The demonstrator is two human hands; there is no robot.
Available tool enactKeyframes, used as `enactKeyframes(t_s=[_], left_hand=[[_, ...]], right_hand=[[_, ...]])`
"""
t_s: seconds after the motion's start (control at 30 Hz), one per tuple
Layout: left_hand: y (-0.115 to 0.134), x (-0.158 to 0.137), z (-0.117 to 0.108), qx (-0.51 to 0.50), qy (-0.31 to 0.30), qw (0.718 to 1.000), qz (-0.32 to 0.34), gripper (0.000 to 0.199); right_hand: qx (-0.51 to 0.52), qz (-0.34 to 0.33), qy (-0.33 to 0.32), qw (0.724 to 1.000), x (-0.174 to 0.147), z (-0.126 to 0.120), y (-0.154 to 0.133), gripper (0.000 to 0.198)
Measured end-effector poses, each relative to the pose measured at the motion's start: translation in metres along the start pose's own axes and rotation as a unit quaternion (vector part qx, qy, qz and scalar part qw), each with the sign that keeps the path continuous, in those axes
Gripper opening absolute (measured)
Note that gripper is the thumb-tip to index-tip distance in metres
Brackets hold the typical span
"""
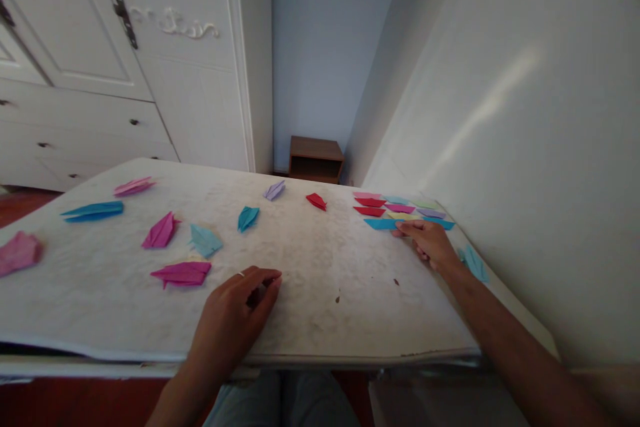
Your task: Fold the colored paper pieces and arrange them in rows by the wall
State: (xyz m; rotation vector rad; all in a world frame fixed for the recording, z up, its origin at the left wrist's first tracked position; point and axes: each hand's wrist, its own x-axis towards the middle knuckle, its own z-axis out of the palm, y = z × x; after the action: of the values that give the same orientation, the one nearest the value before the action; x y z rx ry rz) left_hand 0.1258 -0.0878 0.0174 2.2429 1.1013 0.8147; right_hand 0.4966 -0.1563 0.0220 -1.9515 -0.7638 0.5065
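My right hand (pixel 425 240) pinches the right end of a blue folded paper boat (pixel 379 223) at the front of a cluster of paper boats on the right of the table. Beside and behind it lie red paper boats (pixel 369 211), a magenta boat (pixel 400 209) and a purple boat (pixel 431 213). Resting near the front of the table, my left hand (pixel 237 307) has thumb and forefinger tips together, with nothing visible between them. Closest to it is a magenta folded paper piece (pixel 183 273); a light blue folded piece (pixel 205 240) lies just beyond.
More folded papers are scattered over the white table (pixel 300 293): a teal one (pixel 248 218), a lilac one (pixel 274 191), a red one (pixel 317 201) and several at left. A light blue piece (pixel 475 263) lies by my right forearm. The wall (pixel 525 180) borders the right side.
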Motion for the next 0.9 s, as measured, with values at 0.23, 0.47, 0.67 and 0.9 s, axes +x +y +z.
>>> enactKeyframes(t_s=[0.23,0.47,0.67,0.9], left_hand=[[-0.002,-0.002,-0.001,-0.006,0.004,1.000,0.001,0.030],[-0.005,-0.003,0.000,-0.005,0.007,1.000,-0.004,0.029],[-0.010,-0.005,0.001,0.005,0.014,1.000,0.007,0.033],[-0.010,-0.006,0.001,0.021,0.017,0.999,0.016,0.034]], right_hand=[[-0.232,-0.192,0.126,0.945,-0.015,0.002,0.001,0.028],[-0.470,-0.292,0.001,0.833,-0.037,0.026,-0.011,0.042],[-0.546,-0.237,-0.034,0.803,-0.039,0.032,-0.012,0.047],[-0.556,-0.212,-0.017,0.804,-0.044,0.033,-0.016,0.046]])
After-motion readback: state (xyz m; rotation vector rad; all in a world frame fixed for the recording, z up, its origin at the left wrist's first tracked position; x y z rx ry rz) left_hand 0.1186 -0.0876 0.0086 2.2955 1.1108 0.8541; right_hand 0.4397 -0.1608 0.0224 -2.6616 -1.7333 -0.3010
